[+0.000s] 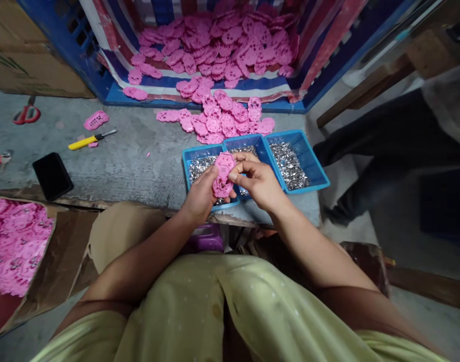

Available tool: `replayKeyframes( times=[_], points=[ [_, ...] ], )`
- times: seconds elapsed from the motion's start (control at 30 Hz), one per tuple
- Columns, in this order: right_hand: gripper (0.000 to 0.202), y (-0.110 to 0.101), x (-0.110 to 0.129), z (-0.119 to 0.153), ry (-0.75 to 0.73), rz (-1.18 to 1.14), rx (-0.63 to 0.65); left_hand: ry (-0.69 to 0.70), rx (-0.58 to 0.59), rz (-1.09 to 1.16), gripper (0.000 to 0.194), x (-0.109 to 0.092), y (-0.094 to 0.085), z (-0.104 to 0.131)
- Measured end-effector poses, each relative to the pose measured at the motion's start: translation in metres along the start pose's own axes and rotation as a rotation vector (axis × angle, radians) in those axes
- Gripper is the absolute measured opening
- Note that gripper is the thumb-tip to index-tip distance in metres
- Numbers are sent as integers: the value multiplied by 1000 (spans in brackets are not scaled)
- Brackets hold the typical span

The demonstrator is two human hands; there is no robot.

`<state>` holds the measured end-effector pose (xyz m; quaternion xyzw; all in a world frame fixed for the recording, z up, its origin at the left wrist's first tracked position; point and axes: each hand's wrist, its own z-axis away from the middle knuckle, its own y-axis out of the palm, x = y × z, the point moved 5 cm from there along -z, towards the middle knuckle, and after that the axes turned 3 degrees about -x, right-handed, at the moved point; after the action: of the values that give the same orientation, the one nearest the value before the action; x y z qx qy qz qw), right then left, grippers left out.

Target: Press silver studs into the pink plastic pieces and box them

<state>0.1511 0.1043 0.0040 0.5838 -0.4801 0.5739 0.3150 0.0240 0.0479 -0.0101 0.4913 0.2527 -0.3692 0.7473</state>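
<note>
A pink plastic piece point(223, 175) with holes and slots is held up in front of me, over the blue bins. My left hand point(204, 193) grips its left side, thumb on the face. Close against its right edge is my right hand point(258, 181), thumb and fingertips pinched together; whether a small part sits between them I cannot make out. Below the hands stand a left blue bin point(185, 168), a middle bin point(265, 151) and a right bin point(316, 173), holding small shiny metal parts point(289, 166). Behind them lies a heap of similar pink pieces point(225, 118).
A blue crate point(169, 104) with a striped liner holds many more pink pieces. Scissors point(27, 113), a yellow-handled tool point(82, 143), a black phone point(53, 176) and keys point(3, 159) lie left. A cardboard box point(64, 246) of pink pieces stands lower left. Another person's leg point(380, 136) is at right.
</note>
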Motion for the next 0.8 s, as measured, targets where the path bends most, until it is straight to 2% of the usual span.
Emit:
replayKeyframes(
  times=[0.3,0.5,0.8],
  points=[
    [30,3,-3,1,134,-106,7,23,-3,-96,32,0,0,1],
    [27,3,-6,2,143,-130,-2,31,-7,-101,36,1,-1,1],
    [24,3,-14,2,113,-45,-21,41,4,-102,36,3,-3,1]
  ],
)
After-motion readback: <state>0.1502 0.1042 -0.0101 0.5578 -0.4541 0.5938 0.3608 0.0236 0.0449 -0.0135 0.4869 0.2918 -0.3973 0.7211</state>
